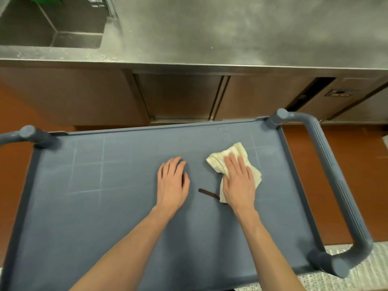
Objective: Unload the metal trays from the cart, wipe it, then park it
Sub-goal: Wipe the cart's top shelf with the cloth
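With no metal trays on the cart (105, 206), unloading looks done and wiping is under way: the right hand (238, 181) presses flat on the cloth (220, 159) right of centre frame, left hand (172, 181) spread beside it. Parking remains.

cart (84, 206) near edge cut off at bottom; cloth (235, 158) partly hidden under right hand (239, 181).

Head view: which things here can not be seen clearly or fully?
- Cloth: the right hand covers its middle.
- Dark strip: one end goes under the cloth; too small to identify.
- Cart: bottom edge cuts off its near side; lower shelves hidden by the top.
- Sink: cut off by the top and left edges.
- Panel label: too blurred to read.
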